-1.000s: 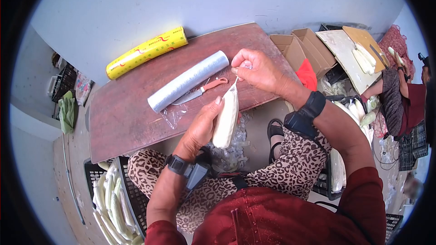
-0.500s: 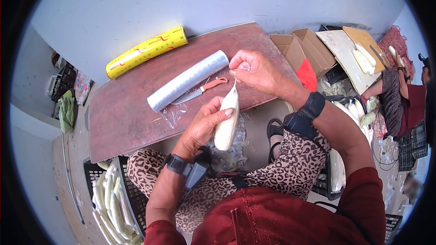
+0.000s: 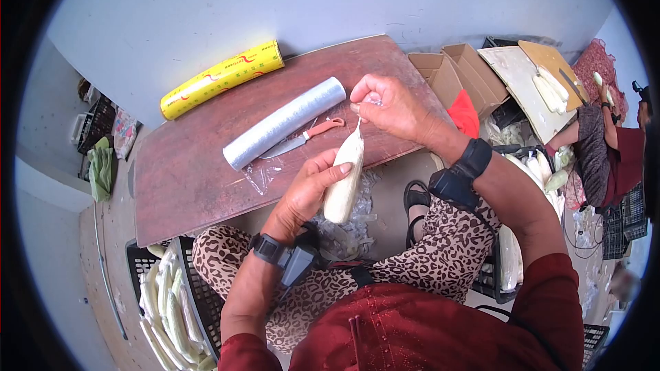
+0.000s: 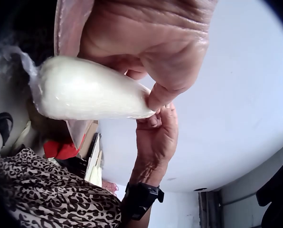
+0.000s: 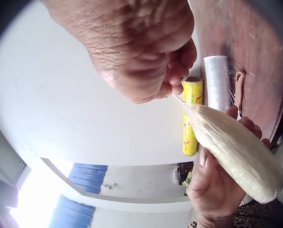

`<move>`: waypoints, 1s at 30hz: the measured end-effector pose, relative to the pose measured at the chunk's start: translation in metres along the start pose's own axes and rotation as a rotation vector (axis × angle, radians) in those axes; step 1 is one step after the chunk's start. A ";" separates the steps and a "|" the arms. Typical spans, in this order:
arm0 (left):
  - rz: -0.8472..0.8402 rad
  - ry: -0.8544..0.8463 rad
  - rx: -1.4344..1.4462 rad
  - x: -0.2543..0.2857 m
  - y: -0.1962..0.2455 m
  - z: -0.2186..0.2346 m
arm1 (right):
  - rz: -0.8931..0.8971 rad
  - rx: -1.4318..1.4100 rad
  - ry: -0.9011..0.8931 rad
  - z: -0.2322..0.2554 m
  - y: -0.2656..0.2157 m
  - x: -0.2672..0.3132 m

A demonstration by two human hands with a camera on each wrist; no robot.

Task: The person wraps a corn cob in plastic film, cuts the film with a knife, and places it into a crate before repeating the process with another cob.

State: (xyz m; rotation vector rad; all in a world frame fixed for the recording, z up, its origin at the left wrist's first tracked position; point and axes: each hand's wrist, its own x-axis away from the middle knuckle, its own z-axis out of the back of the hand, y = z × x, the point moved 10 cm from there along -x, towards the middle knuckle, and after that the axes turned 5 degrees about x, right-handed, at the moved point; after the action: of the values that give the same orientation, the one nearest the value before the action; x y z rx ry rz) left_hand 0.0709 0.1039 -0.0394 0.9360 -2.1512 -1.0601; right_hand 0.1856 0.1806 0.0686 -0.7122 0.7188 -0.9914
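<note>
A pale ear of corn in its husk (image 3: 343,194), wrapped tightly in clear film, hangs tilted in front of the table edge. My left hand (image 3: 306,189) grips it around the middle, thumb across the front. Above, my right hand (image 3: 393,106) pinches the thin twisted tip at the corn's upper end; the right wrist view shows this twist (image 5: 178,99) running up to the fingertips. A loose tail of film (image 4: 30,71) sticks out from the blunt end in the left wrist view. On the table lie a clear film roll (image 3: 285,124) and an orange-handled knife (image 3: 302,139).
A yellow printed roll (image 3: 223,79) lies at the back of the red-brown table (image 3: 179,192). Wrapped corn fills a black crate (image 3: 199,282) at lower left. More corn (image 3: 543,168), cardboard boxes (image 3: 474,82) and another person (image 3: 612,144) are at right. Film scraps (image 3: 350,230) litter the floor.
My left thumb has moved from the corn's upper side to across its front, and the corn has turned in the hand. The right hand keeps pinching the tip, almost in place.
</note>
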 end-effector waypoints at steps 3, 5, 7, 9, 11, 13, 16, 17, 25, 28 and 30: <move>-0.004 -0.011 -0.055 0.002 0.002 0.000 | 0.009 0.011 0.006 -0.001 -0.003 0.001; -0.055 0.001 -0.094 -0.001 0.003 0.000 | -0.004 -0.018 -0.007 -0.003 -0.004 0.001; -0.087 -0.002 -0.106 -0.003 0.003 -0.001 | -0.005 -0.038 -0.015 -0.004 -0.004 0.001; -0.100 -0.020 -0.091 -0.004 0.003 -0.003 | 0.010 -0.048 -0.016 -0.007 -0.002 0.000; -0.093 -0.035 0.038 -0.004 0.003 -0.005 | 0.012 -0.042 0.007 -0.003 -0.001 -0.001; -0.082 -0.033 0.123 -0.004 0.003 -0.004 | 0.002 -0.040 0.018 0.000 0.003 -0.002; -0.059 -0.009 0.158 -0.004 0.003 -0.001 | -0.015 -0.035 0.012 0.000 0.007 -0.003; -0.049 -0.006 0.152 -0.004 0.002 -0.002 | -0.009 -0.027 0.011 0.001 0.006 -0.003; 0.014 0.005 0.019 -0.001 0.000 -0.001 | 0.011 -0.014 0.006 0.001 0.002 0.000; -0.034 0.018 -0.021 -0.003 0.002 0.000 | -0.008 -0.030 -0.014 -0.002 0.000 0.001; -0.071 0.037 -0.068 -0.006 0.002 0.001 | -0.012 -0.060 -0.027 -0.006 -0.003 0.001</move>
State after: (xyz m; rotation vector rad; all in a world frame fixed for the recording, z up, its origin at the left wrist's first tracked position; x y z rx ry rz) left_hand 0.0727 0.1096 -0.0398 0.9989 -2.0524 -1.1336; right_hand 0.1798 0.1771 0.0674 -0.7811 0.7240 -0.9727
